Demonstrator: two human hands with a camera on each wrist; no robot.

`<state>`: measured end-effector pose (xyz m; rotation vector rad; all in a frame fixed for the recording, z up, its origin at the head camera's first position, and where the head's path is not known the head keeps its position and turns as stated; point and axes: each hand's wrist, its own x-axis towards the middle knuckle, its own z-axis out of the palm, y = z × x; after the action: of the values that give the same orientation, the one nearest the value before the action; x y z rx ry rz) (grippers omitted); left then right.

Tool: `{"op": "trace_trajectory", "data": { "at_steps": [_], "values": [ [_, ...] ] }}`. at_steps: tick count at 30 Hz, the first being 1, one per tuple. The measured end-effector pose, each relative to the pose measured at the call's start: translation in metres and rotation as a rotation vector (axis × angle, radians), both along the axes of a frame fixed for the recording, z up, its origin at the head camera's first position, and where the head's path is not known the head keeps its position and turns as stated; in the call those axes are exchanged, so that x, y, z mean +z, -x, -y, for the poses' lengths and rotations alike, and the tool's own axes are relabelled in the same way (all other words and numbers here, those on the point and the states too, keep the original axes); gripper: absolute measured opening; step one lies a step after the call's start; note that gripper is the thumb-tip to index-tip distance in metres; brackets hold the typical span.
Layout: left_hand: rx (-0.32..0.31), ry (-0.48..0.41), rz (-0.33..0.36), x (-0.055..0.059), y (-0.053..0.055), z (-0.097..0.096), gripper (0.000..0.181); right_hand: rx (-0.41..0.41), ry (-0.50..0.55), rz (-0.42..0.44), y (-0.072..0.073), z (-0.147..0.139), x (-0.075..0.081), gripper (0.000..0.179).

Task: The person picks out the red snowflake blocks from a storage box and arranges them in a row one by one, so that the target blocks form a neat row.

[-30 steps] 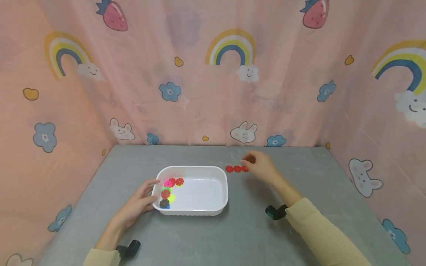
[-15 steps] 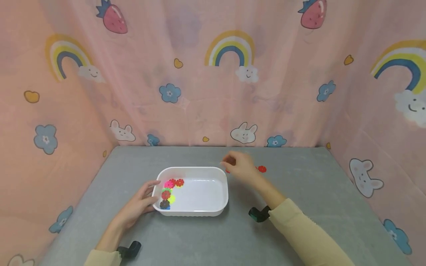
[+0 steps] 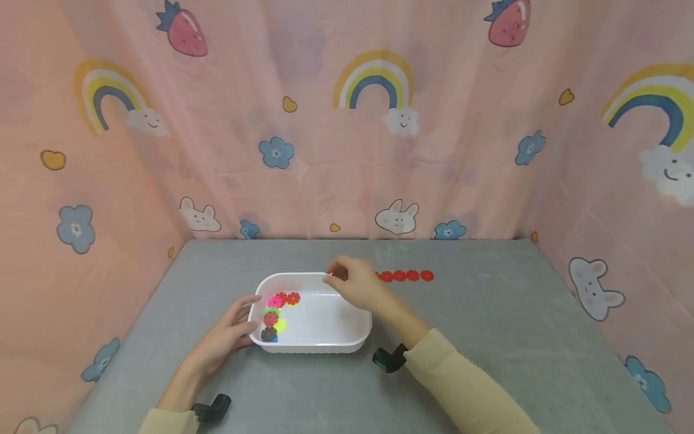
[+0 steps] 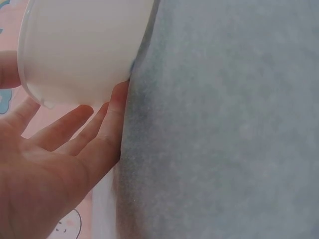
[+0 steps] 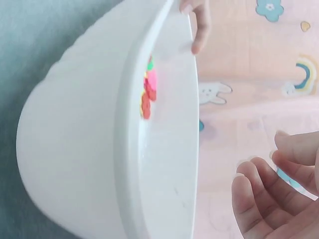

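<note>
My left hand (image 3: 225, 331) grips the left end of a white plastic tray (image 3: 325, 348), its thumb at the rim and other fingers against the outer wall (image 4: 84, 55). Inside the tray's left end lie several small flower-shaped plastic pieces (image 3: 270, 317) in red, pink, green, yellow, black and blue. Over the tray's back right rim hovers my right hand (image 3: 358, 286), fingers loosely bent. Nothing shows between the thumb and fingertips of the right hand (image 5: 274, 179) in the right wrist view. A row of red flower-shaped pieces (image 3: 413, 275) lies on the table, its left end partly covered by this hand.
A grey table (image 3: 488, 337) bears the tray and the red row. Pink printed cloth (image 3: 347, 169) stands at the back and both sides. Dark cameras are strapped at the left wrist (image 3: 212, 409) and the right wrist (image 3: 389, 359).
My right hand has moved left from the red row to above the tray, uncovering more red pieces, including one at the right end. The left hand has stayed at the tray.
</note>
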<state>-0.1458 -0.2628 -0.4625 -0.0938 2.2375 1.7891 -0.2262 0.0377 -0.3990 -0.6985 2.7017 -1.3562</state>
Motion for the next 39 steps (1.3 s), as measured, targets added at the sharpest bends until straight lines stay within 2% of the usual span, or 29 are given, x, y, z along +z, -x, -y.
{"op": "trace_trajectory", "data": {
  "at_steps": [10, 20, 27, 36, 39],
  "values": [
    [-0.011, -0.004, -0.003, -0.002, 0.000, 0.001, 0.058, 0.045, -0.027, 0.047, -0.010, 0.033, -0.010, 0.017],
    [-0.011, -0.043, 0.009, -0.005, 0.005, 0.001, 0.058, 0.091, -0.059, 0.095, -0.012, 0.059, -0.022, 0.019],
    [-0.015, -0.050, 0.005, -0.005, 0.005, 0.002, 0.057, 0.134, -0.083, 0.093, -0.012, 0.080, -0.031, 0.022],
    [-0.051, -0.087, -0.023, -0.004, 0.005, 0.005, 0.059, 0.187, -0.119, 0.157, -0.014, 0.101, -0.038, 0.020],
    [-0.043, -0.089, -0.019, -0.005, 0.004, 0.004, 0.058, 0.195, -0.143, 0.176, -0.015, 0.104, -0.043, 0.019]
  ]
}}
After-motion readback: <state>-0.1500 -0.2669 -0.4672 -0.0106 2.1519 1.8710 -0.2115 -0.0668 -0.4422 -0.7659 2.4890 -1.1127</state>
